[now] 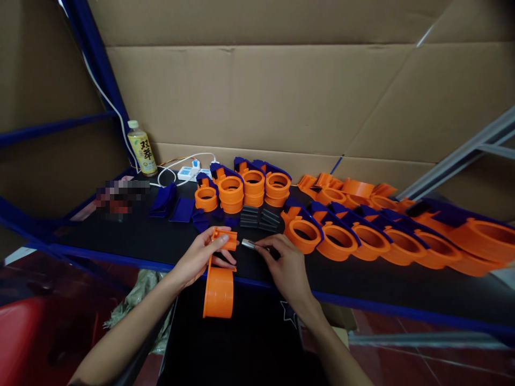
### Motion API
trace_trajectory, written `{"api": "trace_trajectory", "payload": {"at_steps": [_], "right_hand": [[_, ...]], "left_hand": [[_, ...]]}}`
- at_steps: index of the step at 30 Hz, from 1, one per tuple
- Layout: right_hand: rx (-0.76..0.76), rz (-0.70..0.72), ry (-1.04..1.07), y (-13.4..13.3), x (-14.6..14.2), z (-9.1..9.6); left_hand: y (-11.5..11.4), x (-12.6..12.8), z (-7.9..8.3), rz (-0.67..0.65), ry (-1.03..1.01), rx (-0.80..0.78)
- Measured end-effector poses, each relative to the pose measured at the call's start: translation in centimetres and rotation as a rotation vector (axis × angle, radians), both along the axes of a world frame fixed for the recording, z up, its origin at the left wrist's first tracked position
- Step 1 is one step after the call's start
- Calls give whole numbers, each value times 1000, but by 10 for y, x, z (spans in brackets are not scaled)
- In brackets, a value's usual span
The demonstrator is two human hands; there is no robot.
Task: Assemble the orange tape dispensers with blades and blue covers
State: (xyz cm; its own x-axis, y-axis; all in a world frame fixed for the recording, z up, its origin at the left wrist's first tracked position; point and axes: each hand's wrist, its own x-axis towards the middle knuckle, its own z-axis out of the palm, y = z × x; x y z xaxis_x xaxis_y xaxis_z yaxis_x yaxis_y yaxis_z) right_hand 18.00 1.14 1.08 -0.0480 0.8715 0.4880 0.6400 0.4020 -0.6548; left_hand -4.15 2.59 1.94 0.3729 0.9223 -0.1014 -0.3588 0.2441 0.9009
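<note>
My left hand (pixel 200 256) grips an orange plastic ring part (pixel 219 289) by its small tab at the top, with the ring hanging below the table's front edge. Just to its right, my right hand (pixel 284 264) pinches a small silver metal piece (pixel 248 244) whose tip points at the tab. Both hands hover over the black table top (pixel 132 236) near its front edge.
Stacks of orange rings (pixel 241 190) stand at the back middle, with black blocks (pixel 259 217) in front. A long row of orange-and-blue assemblies (pixel 362 238) runs right. Blue parts (pixel 173 203), a power strip (pixel 189 172) and a bottle (pixel 142 148) lie left. Cardboard walls stand behind.
</note>
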Motion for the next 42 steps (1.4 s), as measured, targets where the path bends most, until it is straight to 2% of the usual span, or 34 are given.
{"api": "trace_trajectory", "payload": {"at_steps": [5, 9, 15, 19, 22, 29, 32, 36, 40, 42], "right_hand": [[-36, 38, 162, -2, -4, 3], [-102, 122, 296, -3, -7, 8], [-113, 188, 327, 0, -13, 28], [-135, 238, 227, 5, -17, 39], [-140, 239, 136, 8, -20, 38], [108, 180, -3, 8, -37, 21], [112, 216, -69, 8, -39, 21], [61, 225, -162, 19, -25, 29], [80, 59, -378, 40, -4, 32], [61, 40, -505, 50, 2, 30]], "left_hand": [[3, -3, -6, -54, -22, 22], [4, -3, -10, -82, -48, 38], [4, -6, -12, -136, -20, 94], [3, -6, -12, -168, 38, 151], [2, -5, -11, -189, 59, 194], [1, -5, -7, -196, 97, 231], [1, -4, -7, -170, 74, 179], [1, -2, -7, -101, 49, 131], [1, -2, -5, -61, 44, 105], [1, -2, -4, -48, 38, 94]]}}
